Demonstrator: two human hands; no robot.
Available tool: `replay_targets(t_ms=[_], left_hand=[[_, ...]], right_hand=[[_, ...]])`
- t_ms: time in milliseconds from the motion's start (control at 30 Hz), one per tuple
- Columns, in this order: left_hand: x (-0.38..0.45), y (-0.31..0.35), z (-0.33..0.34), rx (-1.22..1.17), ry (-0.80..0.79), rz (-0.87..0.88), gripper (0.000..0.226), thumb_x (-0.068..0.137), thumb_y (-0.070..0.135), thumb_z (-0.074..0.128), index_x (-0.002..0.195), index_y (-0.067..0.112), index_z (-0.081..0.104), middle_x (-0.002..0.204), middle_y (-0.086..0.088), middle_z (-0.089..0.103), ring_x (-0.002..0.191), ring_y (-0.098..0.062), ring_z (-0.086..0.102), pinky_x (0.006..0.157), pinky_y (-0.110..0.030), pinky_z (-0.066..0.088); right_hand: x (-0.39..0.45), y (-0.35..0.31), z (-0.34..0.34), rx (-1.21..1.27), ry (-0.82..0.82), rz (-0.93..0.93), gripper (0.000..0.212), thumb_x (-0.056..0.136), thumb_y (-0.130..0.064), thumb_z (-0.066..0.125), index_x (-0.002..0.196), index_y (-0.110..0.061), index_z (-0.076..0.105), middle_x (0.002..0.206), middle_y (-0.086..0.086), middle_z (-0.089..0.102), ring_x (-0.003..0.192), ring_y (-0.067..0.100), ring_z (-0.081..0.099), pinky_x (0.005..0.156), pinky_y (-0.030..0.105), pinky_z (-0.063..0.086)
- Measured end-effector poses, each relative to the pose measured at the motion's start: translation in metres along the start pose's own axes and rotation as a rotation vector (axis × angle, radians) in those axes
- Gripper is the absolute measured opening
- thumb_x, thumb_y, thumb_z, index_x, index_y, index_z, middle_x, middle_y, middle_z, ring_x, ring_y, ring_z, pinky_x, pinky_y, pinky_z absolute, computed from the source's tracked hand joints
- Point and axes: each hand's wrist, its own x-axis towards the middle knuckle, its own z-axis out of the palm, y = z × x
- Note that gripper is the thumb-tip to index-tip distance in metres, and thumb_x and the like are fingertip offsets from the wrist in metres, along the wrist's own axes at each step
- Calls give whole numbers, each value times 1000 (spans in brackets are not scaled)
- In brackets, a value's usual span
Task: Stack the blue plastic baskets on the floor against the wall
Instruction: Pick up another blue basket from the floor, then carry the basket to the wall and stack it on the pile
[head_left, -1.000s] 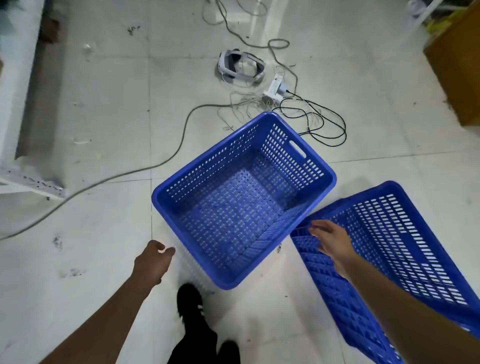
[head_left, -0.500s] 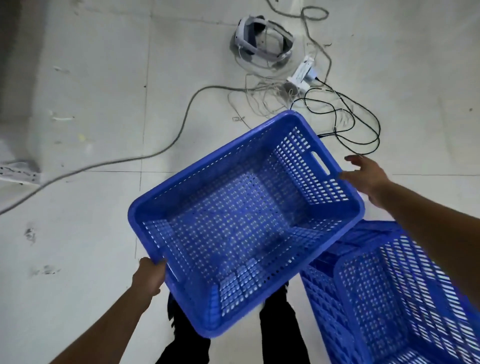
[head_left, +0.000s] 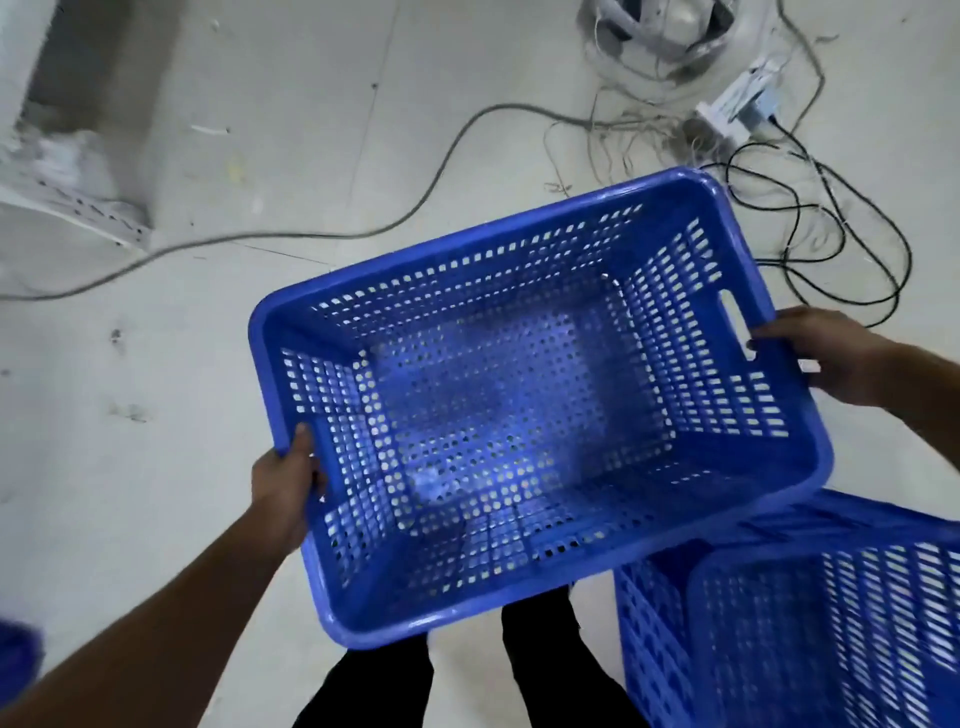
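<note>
We are holding lifted basket (head_left: 519, 415) off floor, above legs (head_left: 467, 686), mouth facing up toward us. Left hand (head_left: 285, 483) clamping short-end rim at 8 o'clock, right hand (head_left: 831, 358) gripping opposite rim by handle slot at 3 o'clock; we judge end grips are keeping it level for carrying. Long axis running 8 to 2 o'clock. Second basket (head_left: 805, 623) waiting at 5 o'clock. Cables (head_left: 810, 218) lying beyond, 1 o'clock.

We hold a blue basket (head_left: 524, 415) by its two short ends — left hand (head_left: 285, 486) gripping one rim, right hand (head_left: 826, 353) at the handle slot. It hangs above our legs, overlapping a second blue basket (head_left: 789, 623) at lower right; cables (head_left: 810, 218) trail across the floor (head_left: 130, 467).
</note>
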Motion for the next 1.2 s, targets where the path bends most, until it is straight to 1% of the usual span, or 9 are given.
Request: replay_targets(t_ms=[167, 267, 367, 533, 667, 800, 1000, 1100, 1200], left_hand=[[-25, 38, -43, -64, 46, 23, 38, 98, 44, 65, 77, 16, 51, 66, -7, 48, 52, -22, 41, 55, -33, 40], [-41, 62, -83, -58, 87, 71, 44, 95, 51, 65, 73, 17, 46, 66, -8, 48, 53, -23, 41, 56, -33, 40], [-54, 88, -137, -28, 164, 134, 49, 84, 65, 64, 75, 17, 57, 69, -9, 56, 53, -25, 48, 61, -35, 45], [-75, 104, -237, -83, 254, 168, 49, 87, 63, 60, 73, 16, 58, 67, -11, 59, 54, -29, 51, 64, -38, 47], [-82, 74, -327, -207, 350, 131, 48, 86, 63, 61, 72, 17, 57, 70, -12, 60, 55, -28, 50, 66, -38, 47], [-83, 27, -418, -358, 406, 92, 47, 83, 64, 63, 75, 18, 59, 74, -10, 57, 58, -26, 48, 63, -39, 45], [-88, -50, -572, -547, 492, 59, 45, 86, 60, 64, 74, 17, 56, 64, -7, 51, 50, -24, 44, 54, -34, 41], [-97, -91, -656, -605, 525, 7, 40, 95, 49, 64, 79, 14, 55, 62, -8, 48, 48, -24, 42, 48, -31, 38], [-116, -130, -742, -650, 600, -40, 37, 98, 44, 63, 85, 10, 55, 65, -11, 48, 48, -24, 42, 45, -29, 37]], right_hand=[[-60, -29, -4, 45, 74, -4, 33, 79, -23, 75, 110, -13, 70, 120, 14, 70, 110, 28, 64, 77, 39, 51], [-98, -58, 2, -127, 93, 9, 26, 85, -22, 75, 104, -10, 63, 109, 15, 61, 91, 29, 58, 73, 43, 47], [-144, -102, 21, -374, -19, 54, 30, 88, -20, 75, 108, -6, 57, 96, 16, 54, 76, 33, 53, 68, 44, 50], [-219, -155, 81, -525, -4, -123, 26, 91, -16, 71, 110, -3, 59, 91, 16, 61, 74, 30, 56, 66, 40, 50], [-283, -186, 149, -557, 24, -388, 24, 91, -13, 71, 110, 0, 65, 89, 12, 69, 77, 27, 62, 63, 35, 50], [-344, -205, 231, -614, 28, -610, 14, 77, -17, 80, 80, -4, 75, 86, 18, 75, 76, 36, 69, 74, 53, 59], [-403, -228, 369, -595, -3, -746, 42, 46, -36, 84, 77, -10, 75, 89, 21, 76, 84, 44, 73, 79, 61, 59], [-456, -230, 445, -627, -12, -811, 45, 38, -43, 83, 81, -31, 78, 78, 19, 76, 78, 45, 74, 69, 62, 60], [-596, -208, 525, -672, -26, -911, 34, 50, -38, 80, 67, -9, 73, 72, 22, 72, 72, 45, 70, 65, 54, 60]])
